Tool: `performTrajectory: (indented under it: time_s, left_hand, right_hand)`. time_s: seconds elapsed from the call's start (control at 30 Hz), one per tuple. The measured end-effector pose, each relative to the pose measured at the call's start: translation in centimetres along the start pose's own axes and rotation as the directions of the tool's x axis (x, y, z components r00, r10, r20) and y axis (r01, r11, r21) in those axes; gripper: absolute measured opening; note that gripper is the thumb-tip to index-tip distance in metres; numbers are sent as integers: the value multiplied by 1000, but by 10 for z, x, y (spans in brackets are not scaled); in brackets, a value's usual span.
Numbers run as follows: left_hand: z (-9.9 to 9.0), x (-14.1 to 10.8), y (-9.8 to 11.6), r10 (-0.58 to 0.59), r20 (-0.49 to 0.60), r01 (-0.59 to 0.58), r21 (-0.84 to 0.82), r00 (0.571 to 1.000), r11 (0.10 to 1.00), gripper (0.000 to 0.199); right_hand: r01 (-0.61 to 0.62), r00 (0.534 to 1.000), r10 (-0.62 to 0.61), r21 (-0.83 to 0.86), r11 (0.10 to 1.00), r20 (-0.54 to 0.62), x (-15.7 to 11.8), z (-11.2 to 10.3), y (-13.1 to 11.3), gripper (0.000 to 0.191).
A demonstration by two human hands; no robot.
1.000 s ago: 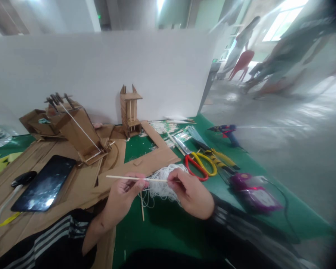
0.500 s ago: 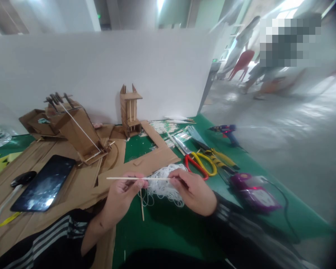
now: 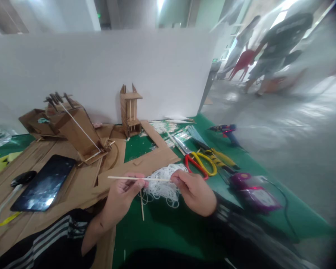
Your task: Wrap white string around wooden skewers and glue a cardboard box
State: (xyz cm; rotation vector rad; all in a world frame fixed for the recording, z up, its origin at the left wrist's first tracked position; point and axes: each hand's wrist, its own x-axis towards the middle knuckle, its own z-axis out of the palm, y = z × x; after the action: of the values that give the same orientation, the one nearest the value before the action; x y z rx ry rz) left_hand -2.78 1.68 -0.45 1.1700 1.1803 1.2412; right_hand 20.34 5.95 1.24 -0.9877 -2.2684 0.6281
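A thin wooden stick [image 3: 116, 178] lies nearly level between my two hands. My left hand [image 3: 126, 190] pinches it near its middle, and the left end pokes out past the fingers. With closed fingertips, my right hand [image 3: 194, 190] grips its right end; whether string is caught there too I cannot tell. Beneath and behind the stick is a loose heap of white string [image 3: 165, 192], partly covered by the right fingers. Below my left hand, a second wooden stick [image 3: 142, 209] rests on the green table [image 3: 156, 239].
Scissors [image 3: 197, 164] and yellow-black pliers [image 3: 221, 158] lie right of the string, near a purple box [image 3: 254, 192] and a glue gun [image 3: 226, 130]. Cardboard sheets [image 3: 140, 164], a phone [image 3: 44, 183] and cardboard models [image 3: 130, 112] stand left and behind. A white panel [image 3: 100, 71] borders the back.
My right hand has shifted very slightly to the right, and the stick with it. Loose loops of string below the right fingers have changed shape. My left hand stays nearly still.
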Motion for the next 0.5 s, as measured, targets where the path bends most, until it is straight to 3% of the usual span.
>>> performTrajectory:
  time_s: [0.5]
  left_hand:
    - [-1, 0, 0, 13, -19, -13, -1, 1000, 1000, 18]
  right_hand:
    - [-16, 999, 18, 59, 998, -45, -2, 2, 1, 11]
